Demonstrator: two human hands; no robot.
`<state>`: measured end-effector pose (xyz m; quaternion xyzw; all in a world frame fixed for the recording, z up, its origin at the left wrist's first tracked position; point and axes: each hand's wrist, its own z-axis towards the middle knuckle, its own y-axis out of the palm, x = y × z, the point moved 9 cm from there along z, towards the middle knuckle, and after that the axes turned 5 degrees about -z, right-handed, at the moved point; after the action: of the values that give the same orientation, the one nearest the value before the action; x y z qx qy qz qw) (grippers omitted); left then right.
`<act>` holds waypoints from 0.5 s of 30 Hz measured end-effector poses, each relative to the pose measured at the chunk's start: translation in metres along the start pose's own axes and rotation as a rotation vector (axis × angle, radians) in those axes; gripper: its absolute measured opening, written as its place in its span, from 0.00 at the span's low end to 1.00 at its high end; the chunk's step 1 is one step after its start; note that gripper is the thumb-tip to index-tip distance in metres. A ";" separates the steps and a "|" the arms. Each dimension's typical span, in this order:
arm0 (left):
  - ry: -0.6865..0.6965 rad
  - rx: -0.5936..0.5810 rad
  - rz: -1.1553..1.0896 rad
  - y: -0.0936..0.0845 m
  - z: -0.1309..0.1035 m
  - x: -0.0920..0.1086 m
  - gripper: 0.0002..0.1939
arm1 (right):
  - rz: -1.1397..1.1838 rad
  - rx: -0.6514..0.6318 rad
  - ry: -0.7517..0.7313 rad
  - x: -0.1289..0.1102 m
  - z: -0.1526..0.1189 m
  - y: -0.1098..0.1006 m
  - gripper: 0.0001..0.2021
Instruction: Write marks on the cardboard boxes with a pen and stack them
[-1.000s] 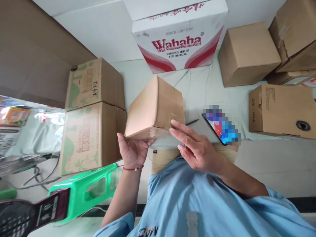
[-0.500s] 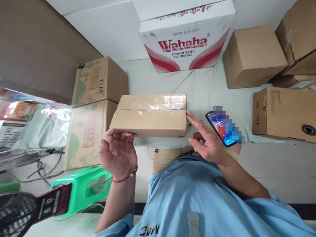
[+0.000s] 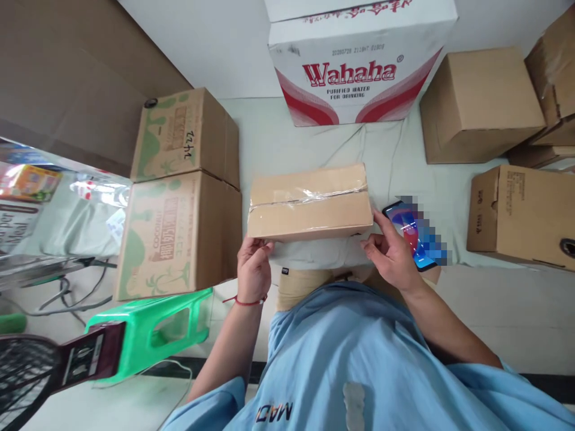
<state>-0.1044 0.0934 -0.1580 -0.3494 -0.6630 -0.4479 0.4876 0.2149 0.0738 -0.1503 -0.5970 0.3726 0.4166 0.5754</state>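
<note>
A small cardboard box [image 3: 309, 206], its top seam sealed with clear tape, is level in front of me over the pale green tabletop. My left hand [image 3: 255, 269] pinches its near left corner, thumb in front and fingertips hidden beneath. At the other end, my right hand [image 3: 390, 254] has its index finger against the right side and its thumb by the near lower corner; the remaining fingers are curled. Just beyond that hand lies a phone [image 3: 406, 230] with a lit screen, partly blurred out. Whether the box's underside touches the table cannot be told.
Two stacked coconut cartons [image 3: 157, 239] stand left. A white and red Wahaha water carton [image 3: 354, 78] is at the back. Brown boxes [image 3: 485, 102] and a carton with a round hole [image 3: 534, 209] line the right. A green stool [image 3: 148, 335] and a racket-like object [image 3: 27, 371] are lower left.
The box has moved right and turned slightly. My left hand has gone from an upturned palm under its corner to a pinch with the thumb in front. My right hand has shifted slightly right.
</note>
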 end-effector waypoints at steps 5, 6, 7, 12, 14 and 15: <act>0.047 -0.137 0.026 0.013 -0.030 0.008 0.21 | 0.207 0.095 0.172 0.018 0.005 -0.015 0.26; 0.083 -0.210 0.061 0.021 -0.039 0.015 0.23 | 0.255 0.135 0.186 0.022 0.007 -0.021 0.27; 0.123 -0.292 0.109 0.030 -0.048 0.022 0.24 | 0.298 0.176 0.195 0.026 0.010 -0.028 0.27; 0.306 -0.541 0.292 0.069 -0.075 0.049 0.27 | 0.370 0.260 0.173 0.025 0.019 -0.056 0.26; 0.305 -0.537 0.245 0.071 -0.074 0.051 0.27 | 0.361 0.242 0.157 0.015 0.019 -0.061 0.28; 0.293 -0.515 0.212 0.069 -0.070 0.051 0.27 | 0.355 0.226 0.155 0.010 0.017 -0.062 0.29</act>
<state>-0.0332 0.0534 -0.0832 -0.4605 -0.4103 -0.5934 0.5172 0.2744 0.0949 -0.1363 -0.4840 0.5595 0.4197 0.5259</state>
